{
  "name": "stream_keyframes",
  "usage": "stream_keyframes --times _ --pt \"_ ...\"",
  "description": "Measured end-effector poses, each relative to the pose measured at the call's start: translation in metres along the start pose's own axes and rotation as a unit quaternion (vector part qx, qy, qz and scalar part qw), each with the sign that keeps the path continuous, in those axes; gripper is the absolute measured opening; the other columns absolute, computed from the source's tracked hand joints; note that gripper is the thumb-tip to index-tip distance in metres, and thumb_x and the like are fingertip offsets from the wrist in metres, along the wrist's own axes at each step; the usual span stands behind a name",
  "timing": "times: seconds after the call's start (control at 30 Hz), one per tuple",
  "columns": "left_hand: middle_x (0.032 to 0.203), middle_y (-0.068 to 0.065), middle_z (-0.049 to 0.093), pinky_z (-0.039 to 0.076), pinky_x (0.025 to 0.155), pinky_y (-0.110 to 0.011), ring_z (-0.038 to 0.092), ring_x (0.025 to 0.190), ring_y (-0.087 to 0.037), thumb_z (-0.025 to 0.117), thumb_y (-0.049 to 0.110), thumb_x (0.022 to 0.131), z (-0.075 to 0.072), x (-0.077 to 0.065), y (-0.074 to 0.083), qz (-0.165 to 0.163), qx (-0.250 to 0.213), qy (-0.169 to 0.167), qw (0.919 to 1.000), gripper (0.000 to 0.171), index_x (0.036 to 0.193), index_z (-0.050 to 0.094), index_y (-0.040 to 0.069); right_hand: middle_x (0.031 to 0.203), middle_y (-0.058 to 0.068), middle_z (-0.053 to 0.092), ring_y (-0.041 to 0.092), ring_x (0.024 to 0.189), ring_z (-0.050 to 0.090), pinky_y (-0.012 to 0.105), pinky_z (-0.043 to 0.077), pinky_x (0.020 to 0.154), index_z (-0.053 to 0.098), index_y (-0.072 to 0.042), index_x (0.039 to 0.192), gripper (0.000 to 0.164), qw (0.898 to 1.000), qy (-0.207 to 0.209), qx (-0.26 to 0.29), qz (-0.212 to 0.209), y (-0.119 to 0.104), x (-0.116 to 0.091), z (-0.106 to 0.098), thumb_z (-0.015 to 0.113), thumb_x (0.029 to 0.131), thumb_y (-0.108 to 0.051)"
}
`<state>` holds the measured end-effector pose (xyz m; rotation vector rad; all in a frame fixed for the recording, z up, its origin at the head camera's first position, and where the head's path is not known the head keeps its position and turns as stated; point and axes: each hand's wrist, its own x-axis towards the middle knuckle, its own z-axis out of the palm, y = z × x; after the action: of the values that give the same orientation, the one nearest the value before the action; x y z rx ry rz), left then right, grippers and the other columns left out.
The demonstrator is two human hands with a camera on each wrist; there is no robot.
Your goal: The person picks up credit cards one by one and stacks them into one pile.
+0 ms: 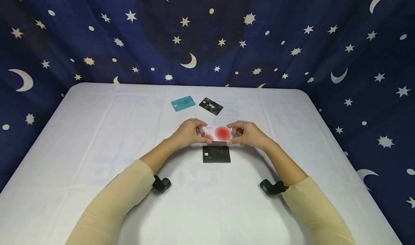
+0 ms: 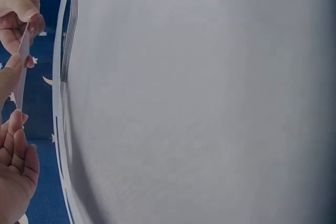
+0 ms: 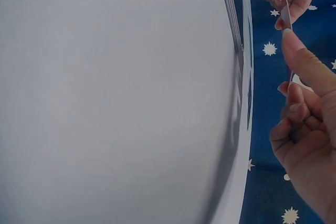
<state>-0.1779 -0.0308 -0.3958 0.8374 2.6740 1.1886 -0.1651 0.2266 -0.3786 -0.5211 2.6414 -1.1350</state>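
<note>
A white card with red circles (image 1: 223, 133) is held up between both hands, its lettering upside down in the head view. My left hand (image 1: 188, 132) pinches its left end between thumb and fingers. At the other end my right hand (image 1: 249, 133) grips it the same way. Both wrist views show this card edge-on, raised above the table. Just in front of the hands lies a black VIP card (image 1: 216, 155), printed side up. The left wrist view shows a low stack of thin layers (image 2: 71, 30) on the table below the hands.
Farther back on the white-covered table (image 1: 97, 147) lie a teal card (image 1: 183, 103) and a black patterned VIP card (image 1: 211, 106), side by side and tilted. A dark blue curtain (image 1: 207, 32) with moons and stars hangs behind the table.
</note>
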Motion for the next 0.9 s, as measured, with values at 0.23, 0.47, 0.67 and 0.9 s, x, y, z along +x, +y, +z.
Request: stream_keyframes --times 0.23,0.47,0.67,0.9 --pt "0.079 -0.003 0.061 0.043 0.068 -0.025 0.051 0.074 -0.014 0.086 0.031 0.066 0.003 -0.010 0.001 -0.013 -0.019 -0.001 0.9997 0.060 0.113 0.065 0.000 0.083 0.007 0.055 0.016 0.069 0.043 0.023 0.036 0.060 0.063 0.001 0.116 0.058 1.000 -0.011 0.004 -0.004 -0.001 -0.007 0.004 0.086 0.067 -0.019" --pt "0.077 0.000 0.058 0.043 0.069 -0.026 0.051 0.075 -0.015 0.087 0.032 0.065 0.003 -0.023 0.006 0.010 -0.009 0.020 0.9997 0.060 0.111 0.066 0.001 0.084 0.007 0.055 0.016 0.069 0.044 0.023 0.038 0.061 0.065 -0.002 0.114 0.058 1.000 -0.003 0.014 -0.016 -0.005 -0.016 0.008 0.087 0.065 -0.021" --pt "0.079 0.002 0.056 0.042 0.071 -0.027 0.048 0.078 -0.014 0.088 0.033 0.063 0.004 -0.036 0.011 0.007 0.001 0.031 0.9995 0.061 0.112 0.066 0.003 0.083 0.011 0.055 0.014 0.066 0.042 0.023 0.036 0.060 0.066 -0.005 0.113 0.057 1.000 0.005 0.011 -0.022 -0.009 -0.027 0.014 0.088 0.064 -0.024" --pt "0.079 0.004 0.054 0.041 0.071 -0.027 0.047 0.078 -0.013 0.088 0.035 0.063 0.014 -0.047 0.012 0.014 0.006 0.040 0.9991 0.062 0.112 0.066 0.004 0.082 0.006 0.055 0.012 0.066 0.042 0.023 0.037 0.061 0.066 -0.005 0.111 0.056 0.999 0.018 -0.006 -0.049 -0.006 -0.038 0.022 0.088 0.064 -0.023"
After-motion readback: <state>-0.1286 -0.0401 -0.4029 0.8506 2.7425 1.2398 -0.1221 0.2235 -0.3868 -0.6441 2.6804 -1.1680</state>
